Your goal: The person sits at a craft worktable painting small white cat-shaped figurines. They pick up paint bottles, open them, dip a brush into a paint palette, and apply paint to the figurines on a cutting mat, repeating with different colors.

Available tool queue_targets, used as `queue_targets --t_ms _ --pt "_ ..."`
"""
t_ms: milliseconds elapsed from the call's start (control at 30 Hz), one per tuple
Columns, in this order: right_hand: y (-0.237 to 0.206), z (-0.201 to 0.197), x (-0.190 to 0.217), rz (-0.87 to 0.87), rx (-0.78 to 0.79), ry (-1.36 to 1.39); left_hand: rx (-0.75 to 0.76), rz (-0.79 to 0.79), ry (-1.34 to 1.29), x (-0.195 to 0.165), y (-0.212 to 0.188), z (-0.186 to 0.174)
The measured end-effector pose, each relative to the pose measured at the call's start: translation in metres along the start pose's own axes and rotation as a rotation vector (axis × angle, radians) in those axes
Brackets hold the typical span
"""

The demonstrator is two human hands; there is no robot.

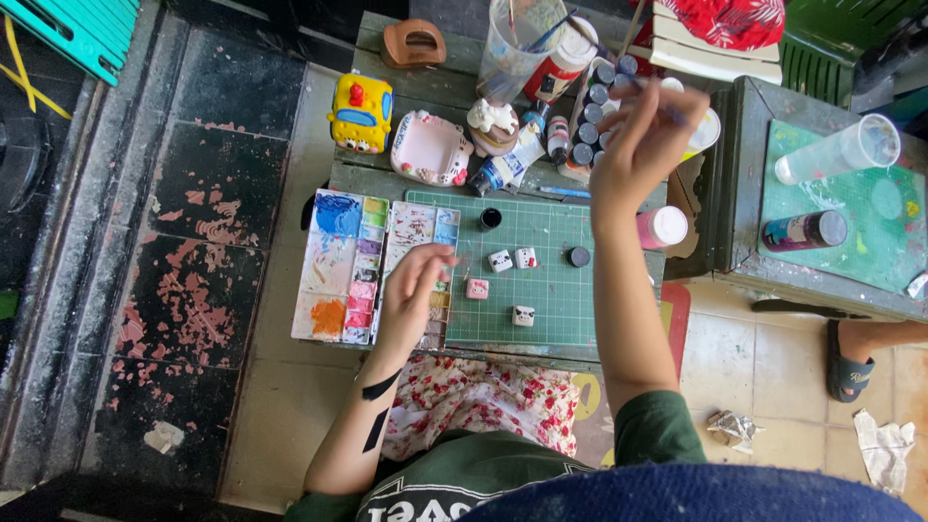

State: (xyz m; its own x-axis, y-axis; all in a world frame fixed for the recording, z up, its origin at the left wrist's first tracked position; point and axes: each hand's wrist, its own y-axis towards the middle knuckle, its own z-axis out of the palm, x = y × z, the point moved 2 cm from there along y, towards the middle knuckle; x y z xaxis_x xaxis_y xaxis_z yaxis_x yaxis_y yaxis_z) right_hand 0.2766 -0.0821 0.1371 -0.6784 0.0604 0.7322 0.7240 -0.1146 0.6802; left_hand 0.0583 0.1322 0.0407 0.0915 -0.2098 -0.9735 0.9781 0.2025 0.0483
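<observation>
My left hand [414,292] rests with curled fingers on the right edge of a white paint palette [340,261] smeared with blue, orange and pink. My right hand [646,133] is raised at the far side of the table, pinching a thin blue paintbrush [667,108] above a row of small paint bottles [592,114]. On the green cutting mat [551,290] lie several tiny painted figurines: two white ones [512,259], a pink one [478,288] and another white one [523,315].
A yellow toy car [362,112], a pink figurine [431,149], a clear plastic cup [517,43], a pink-capped jar [663,227] and small black caps [578,256] crowd the table. To the right stands a second green table with a plastic cup [839,150] and bottle [804,231]. A sandalled foot [855,356] is nearby.
</observation>
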Motion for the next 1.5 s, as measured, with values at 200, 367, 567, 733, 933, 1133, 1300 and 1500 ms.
queue_targets --t_ms 200,367,567,733,933,1133,1300,1500 --pt "0.088 0.048 -0.092 -0.049 0.23 -0.317 -0.575 0.141 0.38 -0.004 -0.051 -0.109" --pt "0.091 0.051 -0.136 -0.088 0.266 -0.514 -0.741 0.04 0.47 0.003 -0.078 -0.155" --pt "0.082 0.019 -0.11 -0.02 0.09 -0.122 -0.677 0.104 0.771 0.018 -0.08 -0.157" --pt "-0.034 0.003 -0.02 0.23 -0.024 0.14 -0.658 -0.011 0.619 0.035 -0.075 -0.143" --pt "-0.189 0.078 0.032 0.498 0.382 0.227 -0.684 0.091 0.595 0.037 -0.077 -0.139" --pt "-0.216 0.107 0.045 0.402 0.617 -0.222 -0.655 0.079 0.523 0.033 -0.084 -0.141" --pt "-0.218 0.111 0.045 0.48 0.698 -0.377 -0.622 0.101 0.564 0.029 -0.086 -0.141" --pt "-0.211 0.105 0.044 0.392 0.713 -0.28 -0.617 0.112 0.601 0.03 -0.085 -0.14"
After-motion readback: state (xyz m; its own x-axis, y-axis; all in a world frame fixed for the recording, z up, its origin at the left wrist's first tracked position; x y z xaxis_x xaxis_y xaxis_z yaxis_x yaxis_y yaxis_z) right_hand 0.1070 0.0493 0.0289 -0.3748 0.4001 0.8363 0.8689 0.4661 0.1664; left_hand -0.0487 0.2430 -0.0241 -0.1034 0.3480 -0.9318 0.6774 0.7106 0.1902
